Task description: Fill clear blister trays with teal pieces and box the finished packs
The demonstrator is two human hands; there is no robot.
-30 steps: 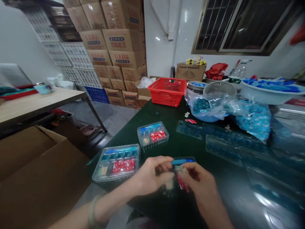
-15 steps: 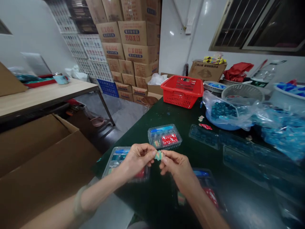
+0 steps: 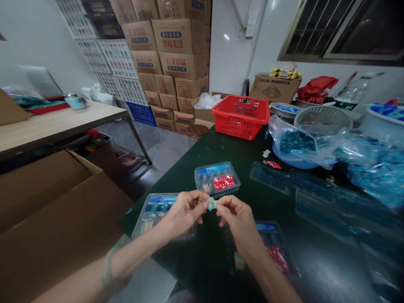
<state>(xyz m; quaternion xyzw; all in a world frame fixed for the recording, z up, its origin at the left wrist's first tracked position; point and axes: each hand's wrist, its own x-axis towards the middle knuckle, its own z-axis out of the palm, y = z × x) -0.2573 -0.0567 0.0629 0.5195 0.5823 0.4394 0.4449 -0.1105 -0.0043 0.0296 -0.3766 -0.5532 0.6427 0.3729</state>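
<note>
And there it is, a small striped green-and-orange piece, too small to say exactly what it is, pinched up in the air above the dark green table! The fingers of both hands are closed firmly on it, the left hand at one end and the right hand at the other, with no sign of letting go. Barely a shift from half a second ago: the pinch holds and the hands stay close together. The left forearm reaches in from the lower left, a pale bangle on the wrist, while the right forearm rises from the bottom edge. Beneath the left hand lies a clear plastic tray of teal and red pieces, a second clear tray sits just ahead, and a third clear tray lies below the right hand. Farther off, a red plastic basket waits!
</note>
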